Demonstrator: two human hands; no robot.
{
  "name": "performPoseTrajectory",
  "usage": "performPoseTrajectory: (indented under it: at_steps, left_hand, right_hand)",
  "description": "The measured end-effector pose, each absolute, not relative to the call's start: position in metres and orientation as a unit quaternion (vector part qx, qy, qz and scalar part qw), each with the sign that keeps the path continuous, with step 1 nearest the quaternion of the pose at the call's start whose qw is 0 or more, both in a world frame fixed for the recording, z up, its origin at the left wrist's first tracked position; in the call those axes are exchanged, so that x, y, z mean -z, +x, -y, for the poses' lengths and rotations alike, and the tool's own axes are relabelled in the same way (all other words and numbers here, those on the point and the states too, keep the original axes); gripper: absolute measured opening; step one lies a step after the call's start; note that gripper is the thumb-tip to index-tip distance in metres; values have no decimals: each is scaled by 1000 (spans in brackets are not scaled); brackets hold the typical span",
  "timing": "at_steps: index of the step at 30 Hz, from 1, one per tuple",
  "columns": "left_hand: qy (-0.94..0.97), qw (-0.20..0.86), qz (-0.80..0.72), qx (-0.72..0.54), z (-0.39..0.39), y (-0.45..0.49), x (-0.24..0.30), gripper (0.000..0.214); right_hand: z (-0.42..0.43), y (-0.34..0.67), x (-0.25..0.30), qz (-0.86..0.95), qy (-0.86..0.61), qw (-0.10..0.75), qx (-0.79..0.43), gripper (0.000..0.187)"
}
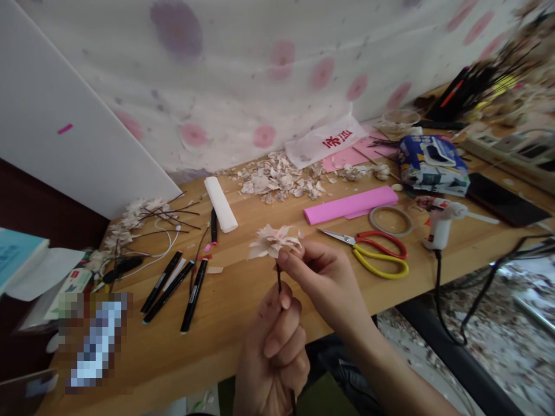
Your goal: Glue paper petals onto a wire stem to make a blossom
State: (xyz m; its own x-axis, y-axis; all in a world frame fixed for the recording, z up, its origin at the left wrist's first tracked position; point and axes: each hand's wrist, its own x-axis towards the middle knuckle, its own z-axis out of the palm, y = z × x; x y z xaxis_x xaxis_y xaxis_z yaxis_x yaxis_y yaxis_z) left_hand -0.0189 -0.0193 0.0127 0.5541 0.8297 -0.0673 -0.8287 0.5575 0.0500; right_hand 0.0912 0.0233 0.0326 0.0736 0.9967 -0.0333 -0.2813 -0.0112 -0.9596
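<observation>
A pale pink handmade flower (273,240) with layered, pointed petals tops a thin dark stem (279,278) near the table's front edge. My left hand (277,341) is closed around the stem below the bloom, and the stem's lower end comes out beneath my fist. At the flower's base, my right hand (327,277) pinches the bloom between thumb and fingers; my fingers partly hide its right side. Right of my right hand lie scissors (368,251) with red and yellow handles, their blades slightly apart. Several black markers (195,294) lie to the left.
Behind the flower are a heap of petal scraps (277,179), a pink paper roll (351,205) and a white paper roll (220,203). A corded glue gun (440,225), tape ring (390,221), wipes pack (433,164) and phone (507,199) sit right. Finished flowers (143,214) lie left.
</observation>
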Motion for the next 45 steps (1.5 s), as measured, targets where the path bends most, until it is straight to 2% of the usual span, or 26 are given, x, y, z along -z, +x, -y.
performPoseTrajectory:
  at_steps: [7,19,23,30,40,45]
  left_hand:
    - [-21,884,-18,-466,22,-19,-12,17]
    - [-69,886,21,-458,24,-20,-13,23]
    - [-67,892,20,-447,23,-22,-10,18]
    - [-31,905,-5,-423,26,-29,2,10]
    - [-34,918,-104,-382,30,-35,14,22]
    - [-13,907,-176,-382,35,-34,27,29]
  right_hand:
    - [-22,89,-35,376,-448,580,-568,44]
    - [-19,90,-22,306,-389,528,-690,37]
    - [-19,91,-16,293,-369,531,-704,40]
    - [-22,96,-10,248,-292,473,-794,41]
    - [-24,94,0,240,-258,459,-816,43]
    - [-28,91,5,241,-229,447,-831,52]
